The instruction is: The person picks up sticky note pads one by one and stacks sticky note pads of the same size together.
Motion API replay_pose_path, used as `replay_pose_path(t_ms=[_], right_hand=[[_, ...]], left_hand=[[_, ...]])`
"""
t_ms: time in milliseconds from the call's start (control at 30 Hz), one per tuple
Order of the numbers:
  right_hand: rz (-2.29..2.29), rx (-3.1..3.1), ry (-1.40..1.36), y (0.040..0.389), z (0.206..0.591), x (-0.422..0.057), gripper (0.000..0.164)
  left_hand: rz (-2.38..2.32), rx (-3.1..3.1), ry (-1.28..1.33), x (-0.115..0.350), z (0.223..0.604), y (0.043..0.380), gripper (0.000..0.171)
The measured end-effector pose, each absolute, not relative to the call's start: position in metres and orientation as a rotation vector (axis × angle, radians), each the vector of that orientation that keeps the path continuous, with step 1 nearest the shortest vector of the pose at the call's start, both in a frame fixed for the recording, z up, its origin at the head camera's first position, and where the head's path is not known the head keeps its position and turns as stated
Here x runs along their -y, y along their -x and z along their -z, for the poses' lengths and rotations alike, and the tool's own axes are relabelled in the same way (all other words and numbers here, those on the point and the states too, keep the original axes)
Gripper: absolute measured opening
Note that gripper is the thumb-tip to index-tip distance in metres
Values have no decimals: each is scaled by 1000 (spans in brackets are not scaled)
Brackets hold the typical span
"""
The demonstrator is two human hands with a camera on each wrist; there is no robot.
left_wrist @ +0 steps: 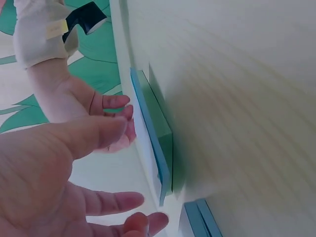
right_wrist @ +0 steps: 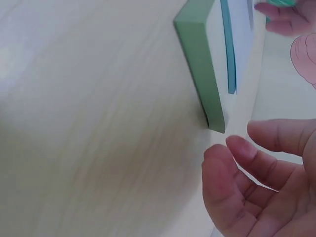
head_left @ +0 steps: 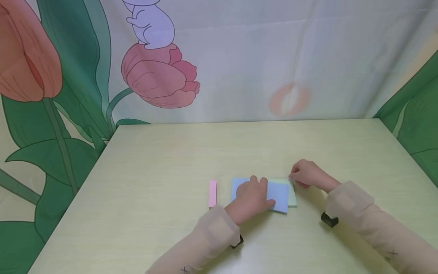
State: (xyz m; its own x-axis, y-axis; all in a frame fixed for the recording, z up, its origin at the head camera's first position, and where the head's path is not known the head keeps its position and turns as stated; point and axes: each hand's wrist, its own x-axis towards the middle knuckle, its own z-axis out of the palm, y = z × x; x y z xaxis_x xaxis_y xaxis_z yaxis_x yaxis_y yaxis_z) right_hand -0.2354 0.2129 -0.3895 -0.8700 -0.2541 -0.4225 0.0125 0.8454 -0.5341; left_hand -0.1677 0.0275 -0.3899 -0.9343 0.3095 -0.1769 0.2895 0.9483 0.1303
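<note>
My left hand (head_left: 252,198) spreads over a blue pad (head_left: 281,197), which looks like a sticky-note pad, its thumb by the near edge. In the left wrist view that pad lies on top of a thick green pad (left_wrist: 157,121). A second piece of blue (head_left: 236,186) shows left of the hand; the part between is covered. My right hand (head_left: 309,174) is at the green pad's far right corner, with loosely bent fingers. The right wrist view shows a gap between its thumb and index finger, nothing held there, and the fingertips (right_wrist: 239,148) just off the green pad's corner.
A narrow pink pad (head_left: 213,193) rests on the pale wooden table (head_left: 154,182), left of the blue pieces. Behind the table hangs a cloth (head_left: 239,76) printed with flowers and an animal. Both wrists carry a dark strap-on device.
</note>
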Motion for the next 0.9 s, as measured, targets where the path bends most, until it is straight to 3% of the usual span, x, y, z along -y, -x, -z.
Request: replay_pose_path(t_ms=[367, 600, 900], right_hand=[[807, -2407, 70, 226, 393, -217, 17], [826, -2380, 86, 223, 396, -218, 16], [837, -2365, 126, 220, 393, -217, 16]], left_hand=[[-157, -2799, -445, -19, 390, 164, 38], [-170, -2820, -462, -19, 393, 164, 44], [-140, -2839, -471, -28, 396, 166, 40]])
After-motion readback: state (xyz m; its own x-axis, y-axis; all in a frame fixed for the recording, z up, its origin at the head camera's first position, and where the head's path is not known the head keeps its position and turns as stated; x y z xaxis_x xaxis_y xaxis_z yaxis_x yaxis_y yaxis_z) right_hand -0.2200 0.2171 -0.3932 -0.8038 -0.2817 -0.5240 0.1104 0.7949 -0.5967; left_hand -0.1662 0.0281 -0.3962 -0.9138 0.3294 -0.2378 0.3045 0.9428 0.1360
